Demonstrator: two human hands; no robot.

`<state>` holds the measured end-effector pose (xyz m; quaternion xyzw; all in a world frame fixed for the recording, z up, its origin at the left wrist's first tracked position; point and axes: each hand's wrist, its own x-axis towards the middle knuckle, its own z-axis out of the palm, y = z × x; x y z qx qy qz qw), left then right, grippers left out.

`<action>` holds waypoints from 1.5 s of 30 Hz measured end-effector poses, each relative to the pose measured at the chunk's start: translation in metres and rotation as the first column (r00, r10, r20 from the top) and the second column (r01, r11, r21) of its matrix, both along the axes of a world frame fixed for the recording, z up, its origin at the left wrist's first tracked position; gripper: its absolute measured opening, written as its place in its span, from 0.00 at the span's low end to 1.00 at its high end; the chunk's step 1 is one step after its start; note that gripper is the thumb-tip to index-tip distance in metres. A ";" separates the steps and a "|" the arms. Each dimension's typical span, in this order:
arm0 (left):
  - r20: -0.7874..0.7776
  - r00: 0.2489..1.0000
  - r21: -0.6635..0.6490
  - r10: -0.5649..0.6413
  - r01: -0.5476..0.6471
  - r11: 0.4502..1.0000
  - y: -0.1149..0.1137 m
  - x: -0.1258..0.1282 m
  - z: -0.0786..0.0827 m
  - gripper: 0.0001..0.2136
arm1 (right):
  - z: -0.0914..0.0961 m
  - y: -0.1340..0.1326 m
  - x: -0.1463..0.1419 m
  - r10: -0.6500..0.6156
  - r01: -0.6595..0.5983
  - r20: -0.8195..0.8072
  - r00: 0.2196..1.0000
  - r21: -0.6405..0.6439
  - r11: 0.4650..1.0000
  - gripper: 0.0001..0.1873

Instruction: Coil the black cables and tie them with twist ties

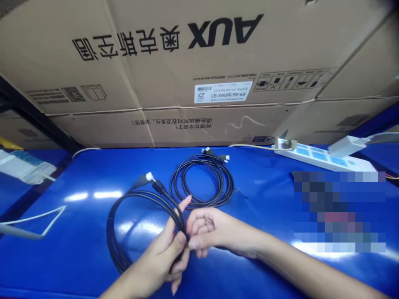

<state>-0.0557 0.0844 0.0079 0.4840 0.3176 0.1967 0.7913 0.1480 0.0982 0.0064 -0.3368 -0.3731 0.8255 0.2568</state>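
Note:
My left hand (pixel 162 255) is closed around one side of a coiled black cable (pixel 114 224), thumb pressed over the strands. Two connector ends of this cable, one with a bright metal plug (pixel 146 178), stick up at the top of the loop. Against the same side of the coil, my right hand (pixel 210 232) is curled with thumb and fingertips pinched together. Whatever those fingertips grip is too small or hidden to tell. Just beyond both hands, a second black cable (pixel 230 185) lies coiled flat, its plugs at the far side.
A large cardboard box (pixel 168 89) stands along the back of the blue surface (pixel 258 195). At the back right lies a white power strip (pixel 321 155) with a white adapter (pixel 346 145) on it. White devices and cords are at left; a blurred-out patch covers something at right.

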 end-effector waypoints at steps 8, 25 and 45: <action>-0.082 0.996 0.028 -0.017 0.020 0.999 0.000 0.000 0.005 0.44 | 0.018 -0.002 0.015 -0.085 -0.277 0.371 0.925 0.809 0.518 0.14; -0.073 0.997 0.028 0.011 -0.009 1.000 0.002 -0.002 -0.001 0.41 | 0.013 0.000 0.008 0.011 -0.074 0.211 0.978 0.293 0.953 0.19; -0.175 0.981 0.056 0.082 -0.074 0.996 0.000 0.004 0.009 0.45 | 0.012 -0.005 -0.004 -0.322 0.322 0.060 0.945 0.001 0.947 0.25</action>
